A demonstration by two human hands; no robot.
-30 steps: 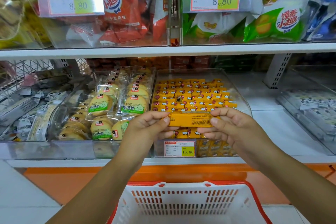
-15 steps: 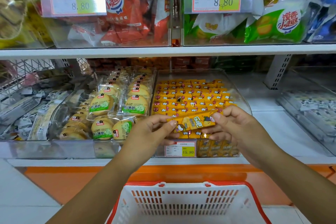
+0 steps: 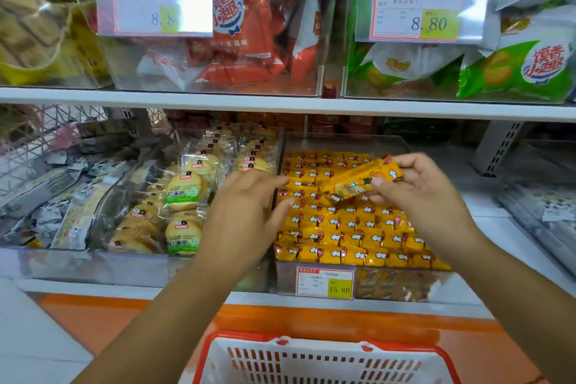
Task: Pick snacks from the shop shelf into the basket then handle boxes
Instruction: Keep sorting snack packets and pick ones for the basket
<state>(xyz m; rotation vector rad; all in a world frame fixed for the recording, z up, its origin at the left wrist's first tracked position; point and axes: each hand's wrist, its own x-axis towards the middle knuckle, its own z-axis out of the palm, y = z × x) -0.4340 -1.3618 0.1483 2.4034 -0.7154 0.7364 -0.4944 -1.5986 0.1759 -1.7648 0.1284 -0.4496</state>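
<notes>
White shelf [image 3: 280, 104]; clear snack bins [image 3: 343, 140]

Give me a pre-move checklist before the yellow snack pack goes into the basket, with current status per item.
1. Right hand grips the yellow snack pack: ok, pinched between thumb and fingers, tilted above the bin.
2. Left hand free of the pack: ok, open, hovering at the bin's left edge.
3. Pack lifted clear of the packs in the clear bin: cannot tell, its lower end sits close over them.
4. Basket within reach: ok, directly below the shelf edge between the arms.
5. Basket has room: cannot tell, only its near rim and wall show.
6. Drop path clear: ok, nothing between bin front and basket.
</notes>
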